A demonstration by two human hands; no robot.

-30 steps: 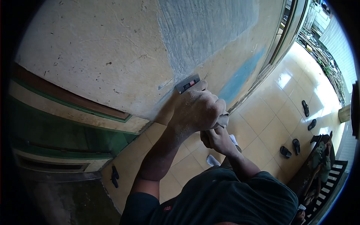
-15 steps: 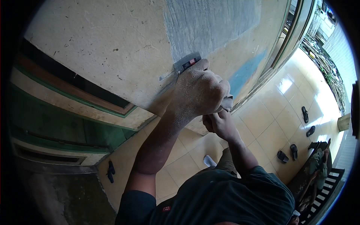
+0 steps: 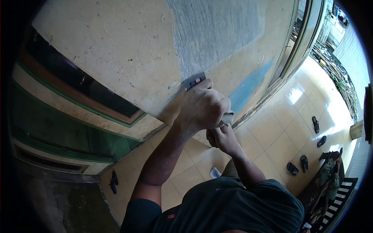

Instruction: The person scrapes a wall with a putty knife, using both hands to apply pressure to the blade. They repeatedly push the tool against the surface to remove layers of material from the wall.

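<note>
My left hand [image 3: 206,105], coated in pale dust, is closed around a flat scraper [image 3: 194,81]. Its wide grey blade, with a dark and red label, rests on the wall at the lower edge of a rough grey patch [image 3: 213,35]. From the bottom of that fist sticks out a grey wrapped end [image 3: 227,118], which may be cloth or paper round the handle. Just below, my right hand [image 3: 224,139] is closed at the tool's lower end; its grip is partly hidden.
The cream wall [image 3: 116,50] also carries a blue patch [image 3: 250,87]. A green-framed opening [image 3: 89,91] lies left of the wall's corner. Black sandals [image 3: 293,168] lie on the tiled floor [image 3: 268,130]. At lower right, a person [image 3: 328,174] is on a dark bench [image 3: 345,190].
Both hands and the scraper have moved down together, in view and along the wall, away from the upper part of the grey patch. The view has shifted slightly. Both hands stay closed.
</note>
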